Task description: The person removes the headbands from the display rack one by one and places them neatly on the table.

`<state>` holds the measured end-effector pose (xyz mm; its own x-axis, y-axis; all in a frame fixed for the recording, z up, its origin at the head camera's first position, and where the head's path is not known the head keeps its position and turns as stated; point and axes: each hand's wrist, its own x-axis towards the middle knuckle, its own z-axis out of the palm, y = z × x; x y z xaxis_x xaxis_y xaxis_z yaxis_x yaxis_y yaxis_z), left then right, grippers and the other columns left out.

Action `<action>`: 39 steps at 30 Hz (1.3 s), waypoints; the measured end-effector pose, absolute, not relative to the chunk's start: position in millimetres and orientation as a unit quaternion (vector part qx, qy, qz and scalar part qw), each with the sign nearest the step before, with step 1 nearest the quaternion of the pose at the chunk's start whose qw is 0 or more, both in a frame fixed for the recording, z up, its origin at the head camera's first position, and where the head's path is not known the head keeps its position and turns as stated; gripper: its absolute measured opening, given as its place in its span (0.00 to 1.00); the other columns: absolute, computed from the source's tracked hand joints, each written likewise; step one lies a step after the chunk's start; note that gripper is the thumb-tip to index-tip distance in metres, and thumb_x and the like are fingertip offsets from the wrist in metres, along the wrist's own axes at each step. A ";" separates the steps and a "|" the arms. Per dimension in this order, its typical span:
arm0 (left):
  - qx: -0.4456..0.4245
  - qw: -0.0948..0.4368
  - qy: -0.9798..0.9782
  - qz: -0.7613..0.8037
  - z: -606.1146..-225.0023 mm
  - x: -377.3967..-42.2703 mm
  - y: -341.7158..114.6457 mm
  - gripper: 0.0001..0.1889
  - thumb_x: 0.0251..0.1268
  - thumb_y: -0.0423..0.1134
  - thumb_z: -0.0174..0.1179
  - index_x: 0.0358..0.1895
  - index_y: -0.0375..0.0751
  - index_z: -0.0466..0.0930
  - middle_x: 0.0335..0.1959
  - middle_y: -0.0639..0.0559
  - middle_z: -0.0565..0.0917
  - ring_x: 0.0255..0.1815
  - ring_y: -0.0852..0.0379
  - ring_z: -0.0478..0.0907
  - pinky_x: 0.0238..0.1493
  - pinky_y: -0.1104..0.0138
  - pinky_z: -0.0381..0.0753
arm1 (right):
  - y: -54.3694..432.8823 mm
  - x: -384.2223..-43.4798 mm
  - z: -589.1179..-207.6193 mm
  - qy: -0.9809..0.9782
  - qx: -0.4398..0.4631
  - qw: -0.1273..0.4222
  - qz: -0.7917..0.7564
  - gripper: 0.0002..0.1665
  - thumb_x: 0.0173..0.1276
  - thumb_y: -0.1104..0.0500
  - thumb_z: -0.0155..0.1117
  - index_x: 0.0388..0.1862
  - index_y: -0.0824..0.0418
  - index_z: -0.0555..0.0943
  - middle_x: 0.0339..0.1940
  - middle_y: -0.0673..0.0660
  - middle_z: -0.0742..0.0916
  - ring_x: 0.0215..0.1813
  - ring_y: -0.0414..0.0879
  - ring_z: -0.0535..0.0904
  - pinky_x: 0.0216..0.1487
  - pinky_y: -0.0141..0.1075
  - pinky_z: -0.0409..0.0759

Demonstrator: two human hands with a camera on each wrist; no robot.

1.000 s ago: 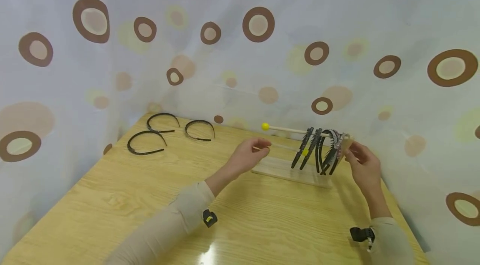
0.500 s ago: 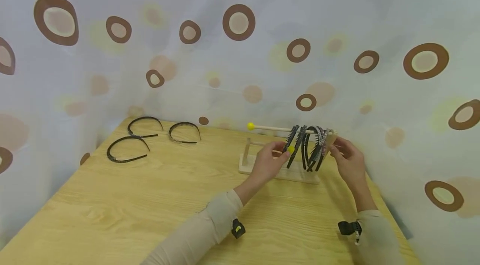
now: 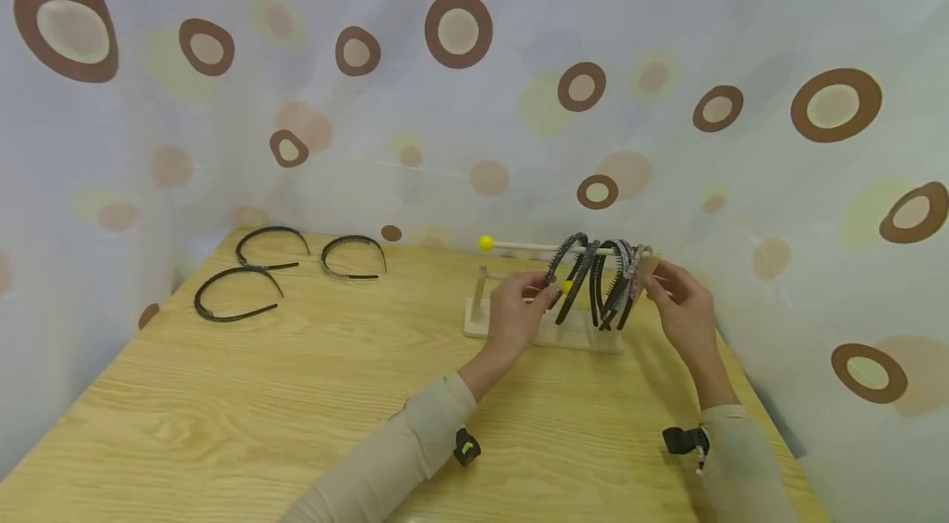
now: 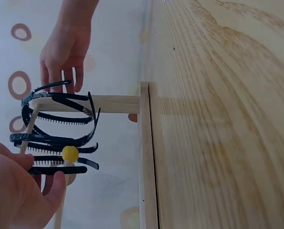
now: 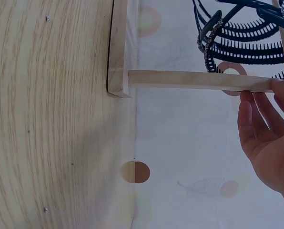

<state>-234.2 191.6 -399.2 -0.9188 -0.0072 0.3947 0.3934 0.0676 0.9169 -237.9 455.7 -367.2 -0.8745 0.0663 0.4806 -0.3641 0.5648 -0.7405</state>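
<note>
A wooden headband stand (image 3: pixel 544 339) stands at the table's right side. Its upper rod (image 3: pixel 519 245), tipped with a yellow ball (image 3: pixel 485 243), carries several dark toothed headbands (image 3: pixel 596 292), with a glittery one (image 3: pixel 633 266) near the right end. My left hand (image 3: pixel 511 315) pinches the leftmost headband (image 4: pixel 75 170) between thumb and fingers. Close by its thumb, a second yellow ball (image 4: pixel 70 153) caps a lower rod. My right hand (image 3: pixel 684 307) holds the top of the stand's right upright (image 5: pixel 194 80), with the thumb on one side and fingers on the other.
Three black headbands lie apart on the left of the wooden table (image 3: pixel 296 399): one at the back (image 3: pixel 270 230), one in front of it (image 3: pixel 255 311), one to their right (image 3: pixel 363 277). A curtain with brown circles (image 3: pixel 415 119) hangs behind the table.
My left hand has moved right to the rod and taken hold of the leftmost headband, which now sits turned. The right hand stays at the upright. The head view has swung right.
</note>
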 end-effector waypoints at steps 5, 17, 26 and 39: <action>-0.138 0.173 -0.696 -0.683 -396.1 -237.5 187.3 0.09 0.67 0.31 0.68 0.48 0.37 0.89 0.43 0.51 0.82 0.43 0.58 0.83 0.42 0.72 0.84 | 464.7 -247.3 -378.3 -0.858 0.076 0.234 0.450 0.26 0.78 0.56 0.63 0.70 0.64 0.76 0.59 0.65 0.84 0.48 0.37 0.83 0.47 0.24 0.79; -0.155 0.255 -0.617 -0.728 -367.8 -241.6 169.0 0.10 0.68 0.29 0.68 0.50 0.34 0.88 0.44 0.46 0.83 0.47 0.54 0.86 0.46 0.68 0.84 | 461.7 -246.2 -375.0 -0.854 0.073 0.238 0.457 0.25 0.77 0.56 0.63 0.69 0.63 0.77 0.58 0.62 0.84 0.48 0.35 0.82 0.49 0.25 0.79; -0.145 0.292 -0.597 -0.733 -352.2 -238.3 147.4 0.10 0.68 0.33 0.68 0.50 0.35 0.88 0.43 0.48 0.82 0.46 0.54 0.85 0.45 0.65 0.86 | 452.0 -237.5 -364.9 -0.852 0.063 0.225 0.469 0.24 0.77 0.62 0.63 0.68 0.69 0.76 0.58 0.67 0.84 0.48 0.33 0.82 0.48 0.24 0.79; -0.139 0.323 -0.569 -0.744 -352.8 -239.2 76.7 0.16 0.70 0.31 0.65 0.59 0.33 0.82 0.46 0.40 0.80 0.46 0.45 0.84 0.45 0.61 0.87 | 449.5 -235.8 -363.7 -0.853 0.065 0.221 0.469 0.25 0.77 0.60 0.63 0.68 0.70 0.75 0.57 0.62 0.85 0.48 0.31 0.81 0.47 0.23 0.79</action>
<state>-239.2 76.7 -352.8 -0.7534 -0.3225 0.5731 0.6377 -0.1454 0.7565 -235.8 449.5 -363.7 -0.8940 0.0971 0.4374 -0.3173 0.5522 -0.7710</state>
